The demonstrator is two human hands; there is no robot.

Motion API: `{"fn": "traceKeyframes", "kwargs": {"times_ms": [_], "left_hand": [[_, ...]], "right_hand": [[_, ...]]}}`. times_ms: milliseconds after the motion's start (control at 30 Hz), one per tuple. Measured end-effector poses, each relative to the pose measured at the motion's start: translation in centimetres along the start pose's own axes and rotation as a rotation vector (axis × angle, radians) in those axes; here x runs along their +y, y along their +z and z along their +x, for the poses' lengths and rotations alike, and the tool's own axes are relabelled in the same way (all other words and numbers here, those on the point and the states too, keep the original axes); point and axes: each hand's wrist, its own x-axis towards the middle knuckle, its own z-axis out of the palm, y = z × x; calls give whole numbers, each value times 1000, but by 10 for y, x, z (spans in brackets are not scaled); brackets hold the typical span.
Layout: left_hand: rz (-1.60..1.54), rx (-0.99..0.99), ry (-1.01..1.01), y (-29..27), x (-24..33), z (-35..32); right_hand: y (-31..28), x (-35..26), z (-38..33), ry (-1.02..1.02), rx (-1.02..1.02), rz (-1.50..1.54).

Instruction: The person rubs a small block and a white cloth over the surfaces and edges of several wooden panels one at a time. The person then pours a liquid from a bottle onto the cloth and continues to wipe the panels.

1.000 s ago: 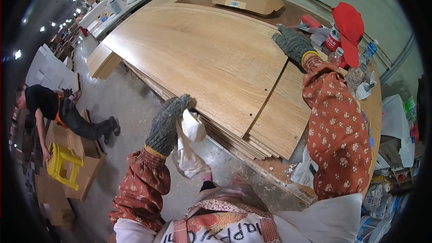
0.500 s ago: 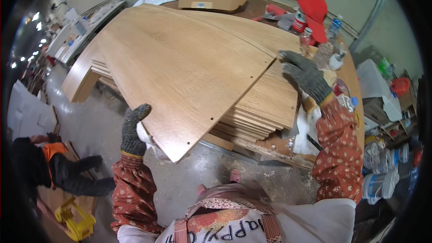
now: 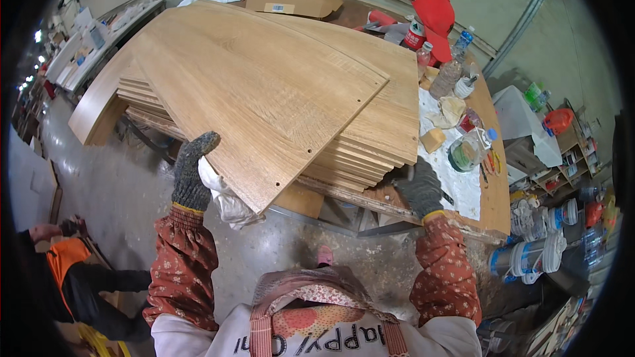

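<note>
A light wood-grain panel with small drilled holes along its near end lies askew on a stack of similar panels. My left hand, in a dark grey knit glove, grips the panel's left edge near its front corner, thumb on top. A bunched white cloth hangs under that corner beside the hand. My right hand, gloved alike, is low at the stack's right front corner, apart from the top panel. Its fingers are smeared and partly lost against the dark edge there.
Bottles, a red cap, a jar of greenish liquid and a yellowish block crowd the table's right side. A cardboard box sits at the back. Another person is at the lower left; buckets stand right.
My right hand has come down from the panel's right corner to the stack's front corner. My left hand keeps its hold on the panel edge. The whole view has shifted slightly.
</note>
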Motion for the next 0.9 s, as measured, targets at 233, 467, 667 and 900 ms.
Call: {"fn": "traceKeyframes", "kwargs": {"times_ms": [233, 467, 667, 900], "left_hand": [[101, 63, -39, -16, -2, -12], [-68, -15, -106, -48, 6, -17], [257, -112, 195, -51, -6, -10], [288, -86, 180, -39, -7, -15]], "right_hand": [[-57, 39, -51, -323, 425, 335], [-51, -72, -14, -637, 432, 60], [-9, -102, -28, -856, 729, -284], [-15, -151, -128, -1198, 310, 126]]}}
